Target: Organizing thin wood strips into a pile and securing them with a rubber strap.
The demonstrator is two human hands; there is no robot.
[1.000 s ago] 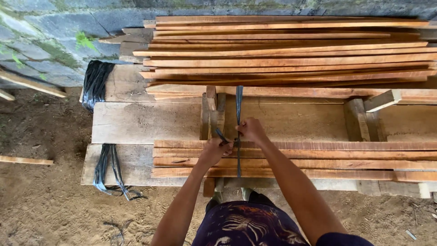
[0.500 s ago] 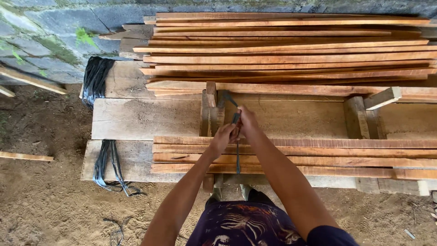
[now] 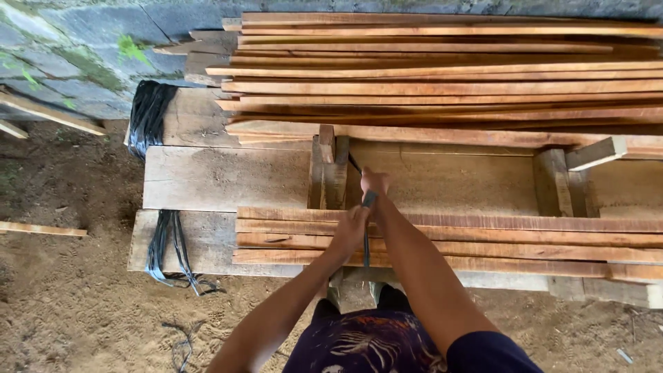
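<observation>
Gripping strap (image 3: 367,238) over slats (image 3: 483,238), block (image 3: 327,173) beside

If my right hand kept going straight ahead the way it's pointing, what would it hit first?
Probably the stack of long wooden strips at the far side of the bench. The right hand, gripping a dark strap, points away from the body over a bare plank; depth is hard to judge.

left hand (image 3: 350,231) fingers curled | right hand (image 3: 373,183) fisted | arms outstretched
</observation>
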